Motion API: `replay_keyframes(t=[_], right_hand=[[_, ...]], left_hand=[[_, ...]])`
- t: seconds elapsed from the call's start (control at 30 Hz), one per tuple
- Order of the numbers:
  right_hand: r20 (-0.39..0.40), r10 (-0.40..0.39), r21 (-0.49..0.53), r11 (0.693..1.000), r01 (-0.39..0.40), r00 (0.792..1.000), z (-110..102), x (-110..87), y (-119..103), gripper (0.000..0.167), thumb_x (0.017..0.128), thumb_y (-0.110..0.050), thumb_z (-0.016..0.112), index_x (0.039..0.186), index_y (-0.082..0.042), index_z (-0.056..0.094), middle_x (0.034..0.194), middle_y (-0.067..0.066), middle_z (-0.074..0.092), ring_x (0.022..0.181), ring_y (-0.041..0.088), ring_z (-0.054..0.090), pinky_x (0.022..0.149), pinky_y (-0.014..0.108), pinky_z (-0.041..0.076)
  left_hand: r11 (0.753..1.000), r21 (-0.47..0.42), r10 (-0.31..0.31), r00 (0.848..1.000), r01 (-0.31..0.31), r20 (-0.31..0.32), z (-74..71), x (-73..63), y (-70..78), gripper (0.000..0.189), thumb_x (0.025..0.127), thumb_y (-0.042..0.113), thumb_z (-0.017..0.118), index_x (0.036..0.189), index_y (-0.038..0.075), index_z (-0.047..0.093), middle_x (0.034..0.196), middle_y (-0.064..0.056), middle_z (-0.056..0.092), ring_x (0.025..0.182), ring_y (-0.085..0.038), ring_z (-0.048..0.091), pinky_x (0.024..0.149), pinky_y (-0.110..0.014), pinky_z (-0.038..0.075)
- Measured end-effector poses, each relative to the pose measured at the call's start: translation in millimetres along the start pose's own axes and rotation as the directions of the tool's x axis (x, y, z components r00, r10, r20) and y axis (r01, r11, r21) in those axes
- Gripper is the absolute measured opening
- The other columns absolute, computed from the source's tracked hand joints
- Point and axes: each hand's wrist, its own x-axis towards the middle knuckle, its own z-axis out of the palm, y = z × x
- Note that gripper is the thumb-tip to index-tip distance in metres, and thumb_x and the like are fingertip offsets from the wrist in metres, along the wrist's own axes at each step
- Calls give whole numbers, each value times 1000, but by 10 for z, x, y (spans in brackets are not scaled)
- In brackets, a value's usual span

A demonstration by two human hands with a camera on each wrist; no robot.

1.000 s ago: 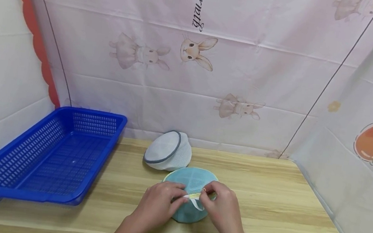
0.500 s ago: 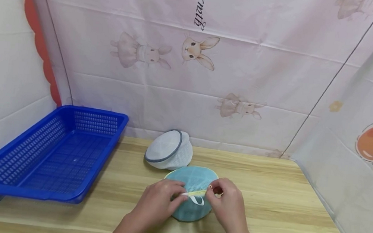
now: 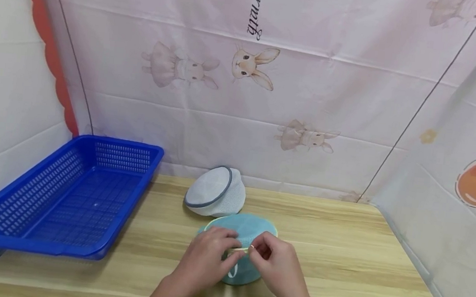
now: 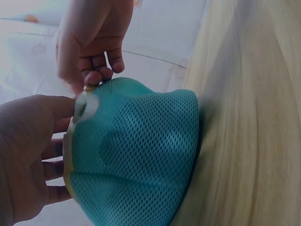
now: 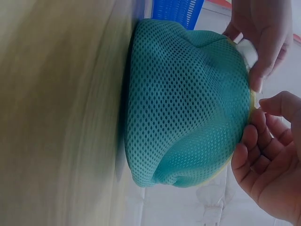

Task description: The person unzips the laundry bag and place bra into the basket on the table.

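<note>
A teal mesh laundry bag point(image 3: 248, 223) with yellow zipper trim point(image 3: 238, 250) stands on the wooden table, its rounded sides bulging in both wrist views. My left hand point(image 3: 209, 255) pinches the zippered edge beside a white fabric loop point(image 4: 89, 107), thumb on the near side. The loop hangs down just below that thumb in the head view. Close to the left fingertips, my right hand point(image 3: 278, 265) pinches at the zipper, thumb against curled index finger. Seen from the right wrist, the right fingers point(image 5: 249, 136) lie along the yellow edge. The zipper pull is mostly hidden between the fingertips.
Behind the teal bag, a white mesh laundry bag point(image 3: 233, 198) with a grey rim leans on its side. A large blue plastic basket point(image 3: 104, 245) stands at the left. Printed sheeting point(image 3: 205, 135) walls in the back and sides of the table point(image 3: 361, 256).
The right hand has moved left, bringing its fingertips close to the left ones. The bag has turned somewhat, and its white loop now hangs farther left, under the left thumb.
</note>
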Motion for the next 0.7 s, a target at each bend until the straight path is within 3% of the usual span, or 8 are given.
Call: replay_keyframes(t=[0.13, 0.7], right_hand=[[-1, -42, -34, 999, 42, 999, 22, -8, -17, 23, 79, -1, 69, 73, -22, 62, 63, -16, 54, 56, -1, 48, 51, 18, 46], [9, -60, -143, 988, 60, 998, 29, -29, -7, 24, 69, 1, 64, 73, -21, 54, 61, -16, 48, 56, -2, 44, 50, 17, 41]], left_hand=[[1000, -3, 26, 999, -26, -22, 11, -3, 16, 14, 85, 30, 76, 93, 19, 78, 107, 4, 72, 105, -14, 63, 89, -38, 55], [1000, -24, 8, 1000, -8, 26, 18, -8, 21, 5, 86, 25, 76, 88, 22, 77, 105, 9, 72, 102, -9, 63, 87, -37, 54]])
